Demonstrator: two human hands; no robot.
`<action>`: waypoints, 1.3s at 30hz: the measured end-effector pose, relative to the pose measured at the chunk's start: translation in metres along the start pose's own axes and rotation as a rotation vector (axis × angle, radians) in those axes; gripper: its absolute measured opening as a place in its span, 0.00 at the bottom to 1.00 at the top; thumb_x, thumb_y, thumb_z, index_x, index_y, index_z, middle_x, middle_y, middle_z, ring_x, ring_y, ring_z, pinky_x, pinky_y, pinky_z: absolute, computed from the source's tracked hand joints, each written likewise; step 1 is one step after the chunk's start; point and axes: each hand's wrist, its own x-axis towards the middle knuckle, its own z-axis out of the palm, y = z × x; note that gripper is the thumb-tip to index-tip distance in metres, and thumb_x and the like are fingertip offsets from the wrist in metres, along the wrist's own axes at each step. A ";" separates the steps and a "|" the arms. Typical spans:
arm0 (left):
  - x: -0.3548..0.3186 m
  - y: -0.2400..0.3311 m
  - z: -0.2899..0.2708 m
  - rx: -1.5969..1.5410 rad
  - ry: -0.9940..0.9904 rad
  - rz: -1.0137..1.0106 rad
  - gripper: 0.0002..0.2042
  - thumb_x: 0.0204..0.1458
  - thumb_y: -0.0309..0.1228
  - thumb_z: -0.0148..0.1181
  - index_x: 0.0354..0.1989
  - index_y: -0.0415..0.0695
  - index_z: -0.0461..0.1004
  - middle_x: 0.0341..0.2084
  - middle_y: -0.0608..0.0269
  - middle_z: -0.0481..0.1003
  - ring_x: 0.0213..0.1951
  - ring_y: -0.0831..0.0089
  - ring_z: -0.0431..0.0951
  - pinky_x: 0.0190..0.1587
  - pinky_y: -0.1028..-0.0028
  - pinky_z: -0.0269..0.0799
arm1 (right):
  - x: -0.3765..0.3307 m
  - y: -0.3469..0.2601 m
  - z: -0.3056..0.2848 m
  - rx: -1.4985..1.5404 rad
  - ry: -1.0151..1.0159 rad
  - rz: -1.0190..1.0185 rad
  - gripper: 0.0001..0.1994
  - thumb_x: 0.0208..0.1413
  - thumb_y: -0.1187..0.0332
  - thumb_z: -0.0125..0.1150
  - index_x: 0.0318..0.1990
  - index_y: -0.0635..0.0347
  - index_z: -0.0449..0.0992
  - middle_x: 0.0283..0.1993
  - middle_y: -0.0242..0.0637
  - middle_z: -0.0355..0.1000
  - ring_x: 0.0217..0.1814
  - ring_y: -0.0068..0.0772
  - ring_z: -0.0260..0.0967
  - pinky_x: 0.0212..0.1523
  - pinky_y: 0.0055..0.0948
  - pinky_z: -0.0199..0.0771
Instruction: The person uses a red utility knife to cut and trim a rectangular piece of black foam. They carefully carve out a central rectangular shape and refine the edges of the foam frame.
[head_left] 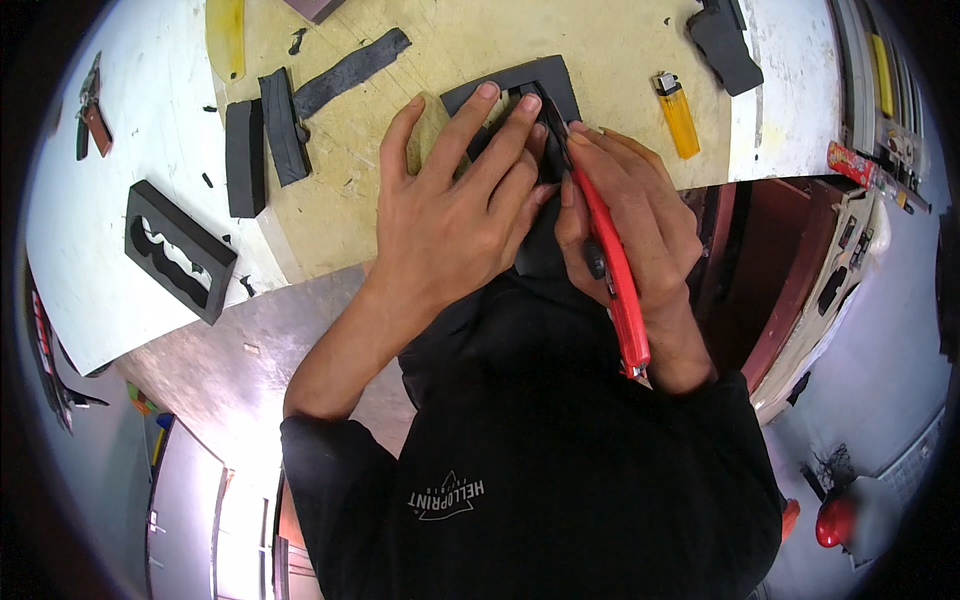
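A black foam frame piece (pixel 545 82) lies on the tan cutting board (pixel 470 40) at the table's near edge. My left hand (pixel 455 205) lies flat over it with fingers spread, pressing the foam down. My right hand (pixel 630 215) grips a red utility knife (pixel 612 270), its blade end pointing into the foam beside my left fingertips. Part of the foam is hidden under both hands.
Black foam strips (pixel 350 72) and blocks (pixel 245 158) lie at the left of the board. A black foam frame with a wavy cut-out (pixel 178 250) rests on the white table. A yellow lighter (pixel 678 115) and another black foam piece (pixel 722 40) sit at the right.
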 end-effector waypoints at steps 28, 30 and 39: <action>0.001 0.002 0.001 -0.041 0.015 -0.030 0.19 0.52 0.35 0.63 0.54 0.46 0.78 0.63 0.66 0.71 0.64 0.62 0.66 0.64 0.58 0.59 | -0.005 -0.004 -0.006 0.088 0.107 0.161 0.14 0.57 0.78 0.64 0.50 0.74 0.77 0.43 0.55 0.80 0.44 0.39 0.82 0.46 0.30 0.80; 0.001 0.001 0.002 -0.034 0.010 -0.027 0.20 0.52 0.35 0.63 0.55 0.46 0.78 0.63 0.66 0.71 0.64 0.62 0.66 0.65 0.57 0.58 | -0.004 -0.003 -0.006 0.097 0.091 0.160 0.14 0.56 0.78 0.64 0.49 0.74 0.77 0.43 0.56 0.80 0.45 0.40 0.82 0.46 0.31 0.80; 0.002 0.000 0.004 -0.044 0.050 -0.026 0.18 0.49 0.33 0.65 0.49 0.43 0.80 0.60 0.65 0.74 0.63 0.61 0.68 0.65 0.54 0.58 | 0.001 0.009 -0.001 0.094 0.092 -0.002 0.14 0.51 0.81 0.65 0.47 0.74 0.77 0.41 0.55 0.79 0.43 0.49 0.81 0.47 0.36 0.81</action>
